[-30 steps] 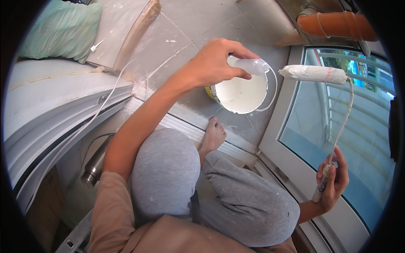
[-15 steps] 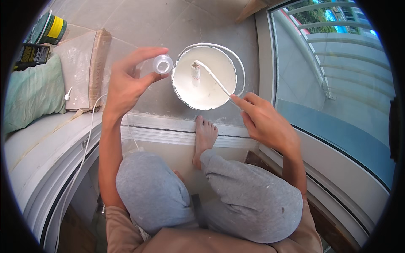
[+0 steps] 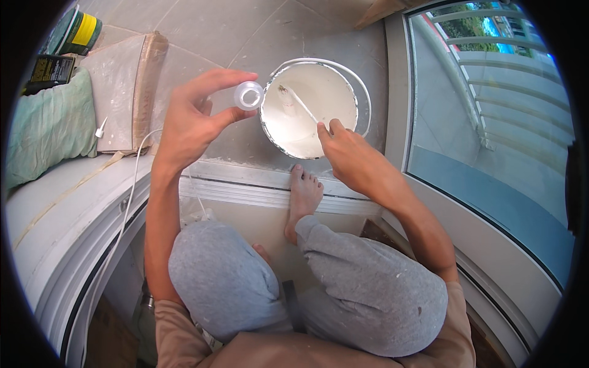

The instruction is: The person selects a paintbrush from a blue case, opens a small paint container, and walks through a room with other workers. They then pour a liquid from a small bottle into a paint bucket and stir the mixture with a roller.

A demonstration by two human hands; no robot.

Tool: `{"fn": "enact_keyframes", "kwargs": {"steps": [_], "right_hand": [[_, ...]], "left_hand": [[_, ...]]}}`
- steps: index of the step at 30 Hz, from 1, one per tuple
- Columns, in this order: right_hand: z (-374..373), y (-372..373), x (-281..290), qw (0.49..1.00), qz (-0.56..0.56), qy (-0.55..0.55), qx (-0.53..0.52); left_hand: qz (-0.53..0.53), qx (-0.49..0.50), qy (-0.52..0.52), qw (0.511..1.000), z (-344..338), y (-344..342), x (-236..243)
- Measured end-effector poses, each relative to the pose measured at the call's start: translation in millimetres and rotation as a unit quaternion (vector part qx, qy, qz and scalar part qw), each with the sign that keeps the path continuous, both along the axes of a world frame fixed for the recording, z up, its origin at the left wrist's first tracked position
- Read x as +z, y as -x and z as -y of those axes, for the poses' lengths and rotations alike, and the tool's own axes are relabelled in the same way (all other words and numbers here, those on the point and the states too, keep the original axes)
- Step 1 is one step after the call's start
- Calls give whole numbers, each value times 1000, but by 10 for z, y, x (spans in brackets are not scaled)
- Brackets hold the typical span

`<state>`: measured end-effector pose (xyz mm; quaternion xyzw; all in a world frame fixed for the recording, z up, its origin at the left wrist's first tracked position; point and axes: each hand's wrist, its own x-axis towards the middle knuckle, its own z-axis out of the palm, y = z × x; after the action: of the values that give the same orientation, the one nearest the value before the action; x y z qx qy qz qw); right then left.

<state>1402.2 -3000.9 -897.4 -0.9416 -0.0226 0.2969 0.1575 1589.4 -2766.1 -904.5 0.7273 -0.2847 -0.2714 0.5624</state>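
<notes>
A small clear plastic bottle [image 3: 247, 96] with an uncapped mouth is pinched between the thumb and forefinger of my left hand [image 3: 193, 122], just left of the bucket. My right hand [image 3: 354, 153] grips a slim white stick [image 3: 304, 107] at the bucket's near right side. The stick's far end is coated white and hangs over the white paint [image 3: 300, 135]; what shape it has under the coating I cannot tell. The bucket [image 3: 267, 131] stands on the tiled floor with paint smeared round its rim, and its white handle [image 3: 370, 104] leans to the right.
A sliding glass door [image 3: 485, 178] lies to the right. On the left are a flat cardboard-edged package [image 3: 119, 92], a green sack [image 3: 52, 129], a white nozzle [image 3: 101, 127] and a dark bucket [image 3: 80, 34]. My bare foot [image 3: 305, 193] rests by the door track; a white cable [image 3: 126, 208] runs left.
My right hand has moved left and nearer the bucket's rim with the stick, whose coated end stays over the paint. The whole view has shifted slightly; my left hand still holds the bottle.
</notes>
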Motion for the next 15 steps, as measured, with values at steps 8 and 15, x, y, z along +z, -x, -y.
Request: {"fn": "enact_keyframes", "kwargs": {"steps": [8, 15], "right_hand": [[30, -92, -63, 999, -41, 0, 10], [158, -238, 34, 992, -113, -43, -35]], "left_hand": [[-33, 7, -1, 999, -6, 4, -19], [-44, 10, -17, 999, -40, 8, -6]]}}
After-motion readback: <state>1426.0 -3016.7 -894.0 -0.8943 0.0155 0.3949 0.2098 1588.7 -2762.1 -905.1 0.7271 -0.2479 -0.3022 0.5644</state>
